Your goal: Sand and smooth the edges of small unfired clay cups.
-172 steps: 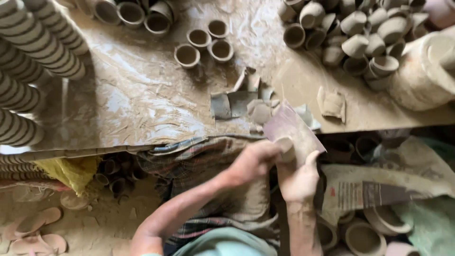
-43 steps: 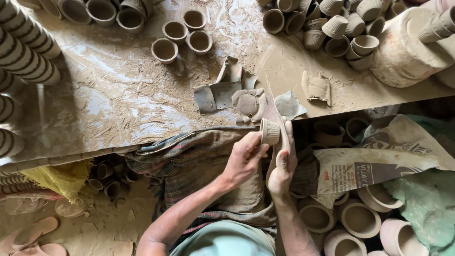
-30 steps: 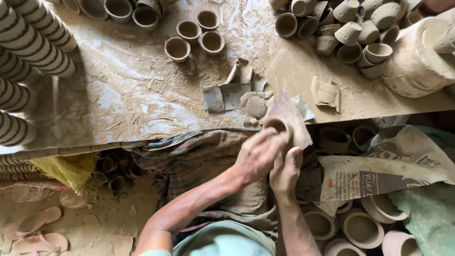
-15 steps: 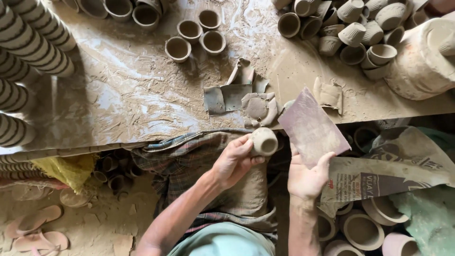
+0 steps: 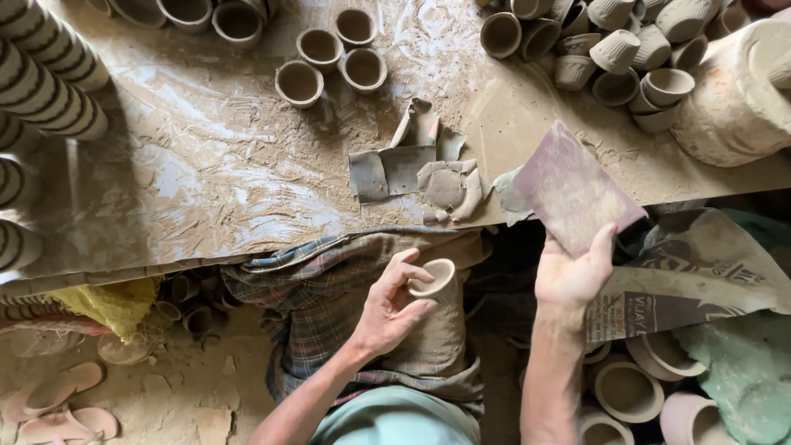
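Small clay cup (image 5: 434, 278) is pinched by left hand (image 5: 387, 309) fingers, empty, mouth tilted up-right. Reddish sheet (image 5: 574, 186) is gripped by right hand (image 5: 570, 276), long axis diagonal.

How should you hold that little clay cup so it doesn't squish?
Wrap the fingers around the clay cup's round side wall from below, as the left hand does. Its thin rim faces up and probably dents easily, so leave that alone.

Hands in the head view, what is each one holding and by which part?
Left hand grips a small clay cup by its side, below the rim. Right hand grips a reddish sanding sheet by its lower edge.
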